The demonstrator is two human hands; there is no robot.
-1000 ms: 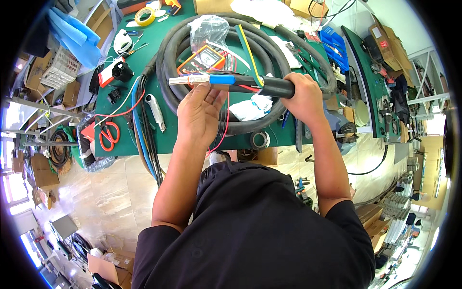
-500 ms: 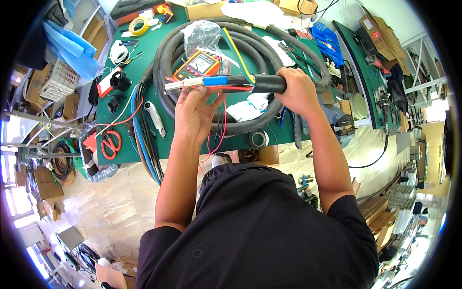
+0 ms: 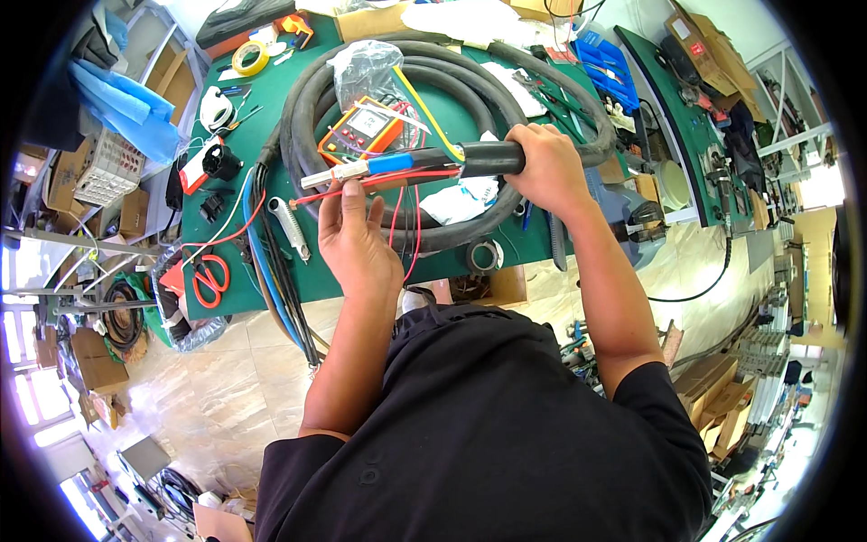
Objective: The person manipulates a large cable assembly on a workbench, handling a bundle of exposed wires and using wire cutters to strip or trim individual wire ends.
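Observation:
My right hand (image 3: 549, 170) is wrapped around the thick black cable (image 3: 492, 158) just behind its stripped end. Several conductors fan out to the left from it: a blue-sleeved one (image 3: 390, 163) with a white tip, a yellow-green wire (image 3: 424, 110) bent up and away, and a thin red wire (image 3: 397, 177). Below their left ends, my left hand (image 3: 359, 244) is palm up, thumb and fingertips pinched on the red wire. An orange multimeter (image 3: 361, 129) with a lit screen lies just behind, its thin leads hanging down past the conductors.
The rest of the cable lies coiled on the green table (image 3: 244, 294). On the left are red-handled scissors (image 3: 211, 281), a utility knife (image 3: 289, 229) and a bundle of wires (image 3: 271, 262). Yellow tape (image 3: 250, 58) sits at the back, a blue bin (image 3: 605, 72) at back right.
My left hand has dropped slightly and shifted its fingers from the white-tipped conductor to the red wire below. The cable end in my right hand has moved a little left.

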